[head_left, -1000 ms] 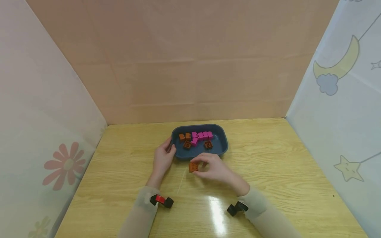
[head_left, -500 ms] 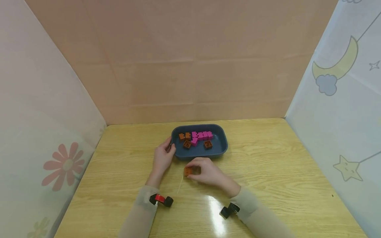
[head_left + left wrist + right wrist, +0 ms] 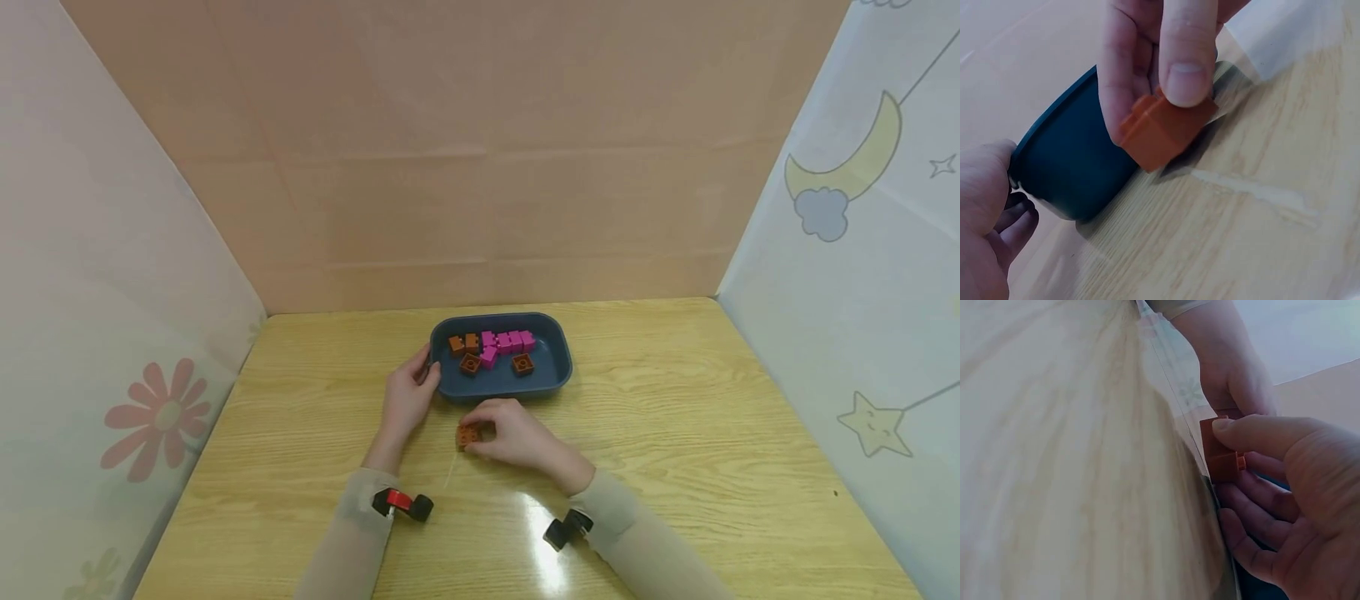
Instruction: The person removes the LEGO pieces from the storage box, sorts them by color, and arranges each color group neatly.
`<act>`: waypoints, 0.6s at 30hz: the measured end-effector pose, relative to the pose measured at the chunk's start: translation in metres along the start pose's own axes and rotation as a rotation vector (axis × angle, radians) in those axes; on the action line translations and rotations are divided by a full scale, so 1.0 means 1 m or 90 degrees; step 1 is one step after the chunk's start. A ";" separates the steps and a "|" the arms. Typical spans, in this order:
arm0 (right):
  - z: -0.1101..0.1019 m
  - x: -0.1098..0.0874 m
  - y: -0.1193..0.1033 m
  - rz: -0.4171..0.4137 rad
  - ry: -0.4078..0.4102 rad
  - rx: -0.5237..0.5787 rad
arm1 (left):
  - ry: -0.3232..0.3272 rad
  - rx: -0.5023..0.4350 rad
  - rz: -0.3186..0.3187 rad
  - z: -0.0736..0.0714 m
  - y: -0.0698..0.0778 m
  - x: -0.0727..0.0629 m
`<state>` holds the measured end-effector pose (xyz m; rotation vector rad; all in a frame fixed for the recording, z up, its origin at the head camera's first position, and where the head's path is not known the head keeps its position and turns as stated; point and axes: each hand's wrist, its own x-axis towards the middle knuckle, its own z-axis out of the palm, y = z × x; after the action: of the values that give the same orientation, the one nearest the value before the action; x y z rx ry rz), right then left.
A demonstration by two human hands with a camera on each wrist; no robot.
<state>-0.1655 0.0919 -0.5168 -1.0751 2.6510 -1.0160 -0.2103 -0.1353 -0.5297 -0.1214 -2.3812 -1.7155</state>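
Observation:
Between thumb and fingers, my right hand (image 3: pixel 517 437) pinches an orange toy building brick (image 3: pixel 467 437) just in front of a dark blue tray (image 3: pixel 553 360). The left wrist view shows the brick (image 3: pixel 1163 140) close over the tabletop, its studs facing away from the thumb. My left hand (image 3: pixel 407 402) grips the tray's left end, thumb at the rim and fingers against the outside wall. Inside the tray lie several pink bricks (image 3: pixel 516 341), two upright orange bricks (image 3: pixel 471 342) and two brown-orange bricks (image 3: pixel 522 364) with their hollow undersides up.
The wooden table (image 3: pixel 660 400) carries the tray near its back edge. A plain tan wall (image 3: pixel 480 167) stands behind, with patterned white panels (image 3: pixel 840 292) at both sides. Black camera mounts (image 3: pixel 567 528) sit on the wrists. A pale scratch-like mark (image 3: pixel 1260 194) runs along the tabletop.
My right hand has moved left and toward the front with the orange brick, lowering it to the table in front of the tray. The left hand keeps its grip on the tray.

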 end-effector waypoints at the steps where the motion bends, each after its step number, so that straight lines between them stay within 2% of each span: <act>1: 0.000 0.001 0.000 0.003 -0.002 -0.001 | -0.001 -0.002 -0.002 0.000 0.000 0.000; 18: 0.002 0.004 -0.001 0.000 -0.007 -0.013 | -0.005 -0.009 0.001 -0.001 -0.002 0.000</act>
<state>-0.1668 0.0878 -0.5175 -1.0812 2.6588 -0.9828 -0.2105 -0.1365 -0.5314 -0.1332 -2.3744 -1.7336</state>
